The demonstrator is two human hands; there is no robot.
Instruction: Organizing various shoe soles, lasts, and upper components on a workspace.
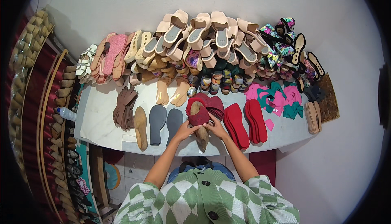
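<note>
Between my two hands is a wooden shoe last (201,137) with a dark red shoe upper (198,120) wrapped around it. My left hand (185,131) closes on the upper's left edge; my right hand (216,127) grips its right edge. Just behind lie more dark red uppers (216,103) in a pile. Left of my hands are two grey insoles (157,125) and another wooden last (140,128). To the right, bright red insoles (235,127) lie in two stacks.
Heaped along the wall at the table's back are beige heeled sandals (222,34) and patterned shoes (277,47). Brown strips (125,108) lie at left, pink and green cut pieces (285,100) at right. A shelf rack of lasts (59,142) stands left, near a plastic bottle (66,113).
</note>
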